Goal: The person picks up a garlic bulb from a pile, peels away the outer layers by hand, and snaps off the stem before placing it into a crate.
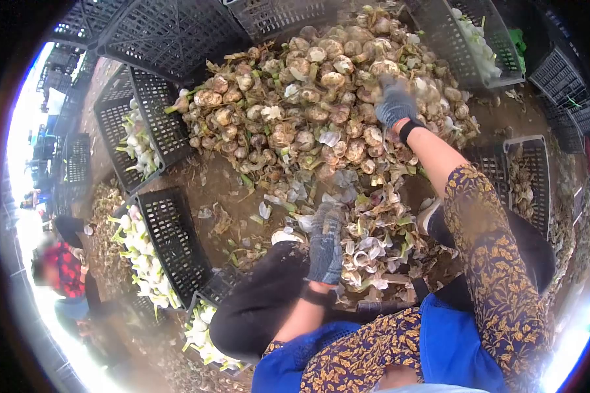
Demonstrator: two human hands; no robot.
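One co-worker [69, 268]: far left, red-and-black top
Black crates [170, 229]: left of the heap, loaded with whitish garlic [141, 252]
Garlic heap [321, 98]: big dirty pile, upper middle
Left hand [326, 245]: gloved, by loose skins [367, 252], can't tell if it's gripping
Right hand [395, 105]: gloved, at the heap's right side, too blurry to tell its grip

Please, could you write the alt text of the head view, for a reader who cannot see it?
A person's gloved right hand reaches onto a large heap of garlic bulbs on the ground, while the gloved left hand is near the left knee, beside loose skins. Black plastic crates, some holding cleaner bulbs, surround the heap.
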